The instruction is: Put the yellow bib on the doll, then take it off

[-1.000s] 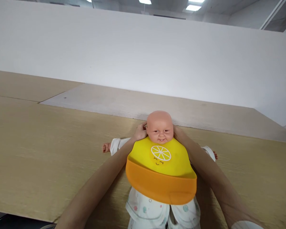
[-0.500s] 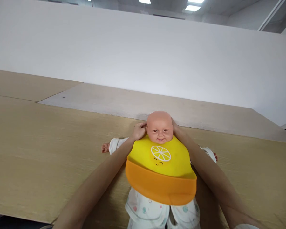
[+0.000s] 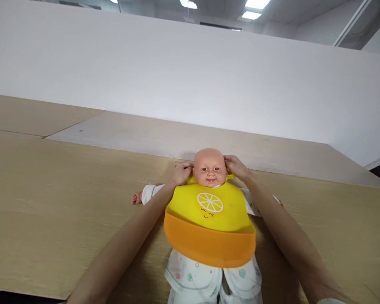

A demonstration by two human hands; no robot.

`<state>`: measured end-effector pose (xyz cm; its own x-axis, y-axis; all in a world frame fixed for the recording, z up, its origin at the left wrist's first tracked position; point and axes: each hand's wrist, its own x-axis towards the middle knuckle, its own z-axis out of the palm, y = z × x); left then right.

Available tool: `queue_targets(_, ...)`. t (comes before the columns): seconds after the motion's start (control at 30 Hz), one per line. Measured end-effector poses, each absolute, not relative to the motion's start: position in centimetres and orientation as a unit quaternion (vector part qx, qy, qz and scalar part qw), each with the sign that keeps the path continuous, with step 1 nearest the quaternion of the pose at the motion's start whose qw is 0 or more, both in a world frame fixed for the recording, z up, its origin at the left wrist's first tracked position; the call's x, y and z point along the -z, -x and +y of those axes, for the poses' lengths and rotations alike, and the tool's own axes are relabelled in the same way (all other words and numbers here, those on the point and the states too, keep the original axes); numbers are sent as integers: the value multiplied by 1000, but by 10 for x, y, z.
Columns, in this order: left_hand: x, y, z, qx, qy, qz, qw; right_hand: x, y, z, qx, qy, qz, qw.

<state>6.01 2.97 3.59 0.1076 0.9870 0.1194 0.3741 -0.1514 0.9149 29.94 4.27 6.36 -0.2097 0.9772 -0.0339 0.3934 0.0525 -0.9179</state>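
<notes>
On the pale wooden bench (image 3: 50, 202), I see both grips, left (image 3: 181, 173) and right (image 3: 236, 166), pinching the yellow-and-orange silicone bib's (image 3: 209, 223) neck straps beside the bald plastic doll's (image 3: 210, 166) head

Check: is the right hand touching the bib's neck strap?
Touching. The head view shows the right hand pinching the yellow strap of the bib beside the doll's head.

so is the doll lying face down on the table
No, the baby doll lies face up on the wooden table, its yellow bib on top.
</notes>
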Motion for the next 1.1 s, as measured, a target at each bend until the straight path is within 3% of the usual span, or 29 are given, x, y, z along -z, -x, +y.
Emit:
queue_targets(0.43,-62,-59,13,-314,-666,577,354,-46,-293,54,-261,607,-689,297)
queue_targets(1.1,-41,-53,27,-272,-664,592,368,-26,-297,63,-319,623,-646,305)
